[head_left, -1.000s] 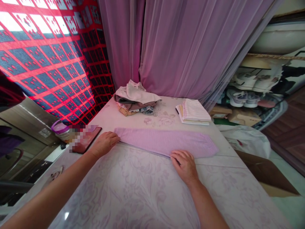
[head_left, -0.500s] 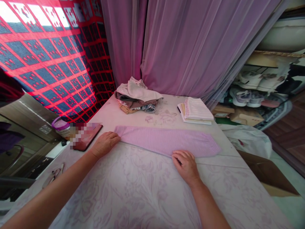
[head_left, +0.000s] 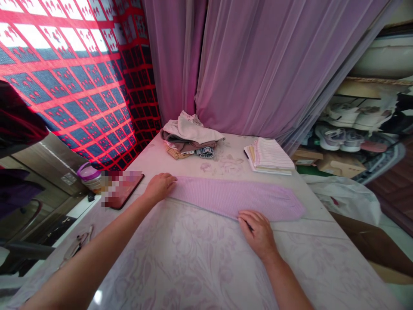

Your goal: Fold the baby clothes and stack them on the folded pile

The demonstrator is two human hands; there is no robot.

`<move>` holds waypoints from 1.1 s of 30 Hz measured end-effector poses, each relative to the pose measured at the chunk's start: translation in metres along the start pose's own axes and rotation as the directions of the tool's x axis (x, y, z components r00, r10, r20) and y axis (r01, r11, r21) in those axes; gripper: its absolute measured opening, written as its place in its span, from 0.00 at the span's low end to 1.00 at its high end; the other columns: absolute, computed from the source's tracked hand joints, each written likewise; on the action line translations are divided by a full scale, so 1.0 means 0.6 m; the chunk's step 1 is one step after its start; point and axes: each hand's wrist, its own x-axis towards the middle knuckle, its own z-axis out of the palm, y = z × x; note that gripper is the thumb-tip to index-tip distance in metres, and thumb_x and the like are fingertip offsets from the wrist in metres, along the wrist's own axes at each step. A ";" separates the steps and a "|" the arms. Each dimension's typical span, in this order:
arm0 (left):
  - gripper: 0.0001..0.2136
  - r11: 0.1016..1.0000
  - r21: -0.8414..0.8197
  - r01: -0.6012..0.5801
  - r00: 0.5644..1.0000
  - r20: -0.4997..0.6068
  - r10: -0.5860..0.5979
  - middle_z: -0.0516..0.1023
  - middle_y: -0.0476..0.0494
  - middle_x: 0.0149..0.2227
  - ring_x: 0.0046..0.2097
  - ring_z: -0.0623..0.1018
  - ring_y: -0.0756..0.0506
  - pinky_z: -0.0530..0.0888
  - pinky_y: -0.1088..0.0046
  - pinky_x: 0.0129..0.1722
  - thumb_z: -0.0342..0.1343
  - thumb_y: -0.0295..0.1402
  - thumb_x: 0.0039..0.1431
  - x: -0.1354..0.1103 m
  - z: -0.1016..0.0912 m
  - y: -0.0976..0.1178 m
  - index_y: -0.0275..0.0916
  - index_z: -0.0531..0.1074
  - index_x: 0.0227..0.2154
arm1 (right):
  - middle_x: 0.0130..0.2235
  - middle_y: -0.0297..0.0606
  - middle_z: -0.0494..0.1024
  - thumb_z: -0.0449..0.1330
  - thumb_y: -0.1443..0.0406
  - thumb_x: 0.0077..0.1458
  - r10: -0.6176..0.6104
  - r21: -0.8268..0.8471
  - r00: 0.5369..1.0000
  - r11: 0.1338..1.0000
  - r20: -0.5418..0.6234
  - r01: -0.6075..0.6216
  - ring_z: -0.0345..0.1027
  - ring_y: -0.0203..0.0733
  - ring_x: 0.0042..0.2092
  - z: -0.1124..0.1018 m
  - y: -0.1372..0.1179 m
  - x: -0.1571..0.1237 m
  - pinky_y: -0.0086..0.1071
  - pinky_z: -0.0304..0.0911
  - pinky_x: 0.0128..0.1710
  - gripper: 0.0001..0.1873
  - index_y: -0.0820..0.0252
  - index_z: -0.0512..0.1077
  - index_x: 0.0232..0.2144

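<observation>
A lilac ribbed garment (head_left: 219, 196), folded into a long strip, lies flat across the table. My left hand (head_left: 160, 186) rests over its left end, fingers stretched out and lying on the cloth. At the near edge, right of the middle, my right hand (head_left: 257, 228) has its fingers bent onto the cloth, with the thumb tucked below and the fabric edge at the fingertips. The exact contact under both hands is hidden. The wider right end of the garment extends past my right hand.
A loose clothes pile (head_left: 190, 135) sits at the back, and a neat folded stack (head_left: 270, 156) at the back right. A phone-like flat object (head_left: 124, 191), partly pixelated, lies left. Glasses (head_left: 77, 243) rest near my left forearm. A purple-lidded jar (head_left: 90, 175) stands beyond the table edge.
My left hand has moved right and away from me, farther over the garment's left end. My right hand stays at the near edge. The whole view has shifted slightly.
</observation>
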 end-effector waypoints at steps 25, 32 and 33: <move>0.11 0.989 -0.090 0.115 0.993 0.028 -0.113 0.80 0.41 0.42 0.45 0.76 0.40 0.69 0.66 0.42 0.49 0.35 0.61 0.094 0.035 0.031 0.40 0.75 0.40 | 0.41 0.38 0.79 0.53 0.62 0.61 -0.002 -0.049 0.999 0.999 0.040 0.004 0.70 0.43 0.44 0.002 0.000 -0.004 0.39 0.61 0.46 0.12 0.55 0.77 0.38; 0.18 0.983 -0.143 -0.113 0.994 -0.003 0.114 0.69 0.42 0.60 0.61 0.65 0.44 0.58 0.65 0.61 0.43 0.35 0.66 0.061 0.052 0.123 0.41 0.66 0.56 | 0.40 0.38 0.79 0.52 0.61 0.61 0.000 -0.048 0.999 0.999 0.036 0.002 0.70 0.43 0.44 0.003 0.002 -0.005 0.39 0.61 0.47 0.13 0.53 0.78 0.37; 0.20 0.979 -0.157 -0.132 0.991 0.002 0.134 0.65 0.42 0.62 0.64 0.62 0.42 0.56 0.62 0.63 0.42 0.38 0.66 0.057 0.058 0.141 0.41 0.64 0.58 | 0.40 0.38 0.79 0.53 0.61 0.61 -0.002 -0.048 0.999 0.999 0.036 0.003 0.70 0.43 0.44 0.003 0.002 -0.004 0.39 0.61 0.47 0.13 0.54 0.78 0.37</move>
